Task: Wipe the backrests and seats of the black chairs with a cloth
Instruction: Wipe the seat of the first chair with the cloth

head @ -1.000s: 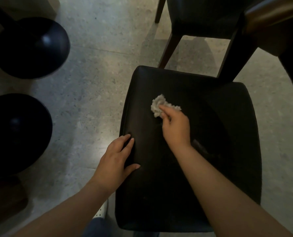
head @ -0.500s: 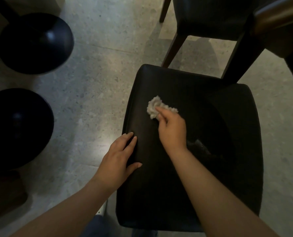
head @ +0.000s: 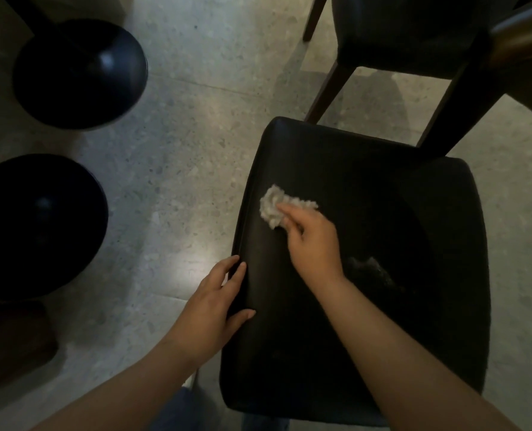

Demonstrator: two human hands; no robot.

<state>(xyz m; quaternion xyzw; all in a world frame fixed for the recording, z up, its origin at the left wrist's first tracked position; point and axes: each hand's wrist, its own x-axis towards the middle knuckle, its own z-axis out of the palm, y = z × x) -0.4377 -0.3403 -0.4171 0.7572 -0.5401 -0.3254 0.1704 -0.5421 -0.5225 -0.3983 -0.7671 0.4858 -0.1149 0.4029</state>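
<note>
Smooth, faintly glossy black leather-like seat (head: 367, 275), nubbly pale cloth (head: 274, 206), speckled polished stone floor (head: 196, 135).

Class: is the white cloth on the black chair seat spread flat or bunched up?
Bunched up. The white fluffy cloth forms a crumpled wad, held by the right hand on the black padded chair seat.

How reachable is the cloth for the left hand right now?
Probably yes. The left hand rests on the left edge of the seat, with only bare seat between it and the cloth. The right hand holds the cloth, though.
</note>
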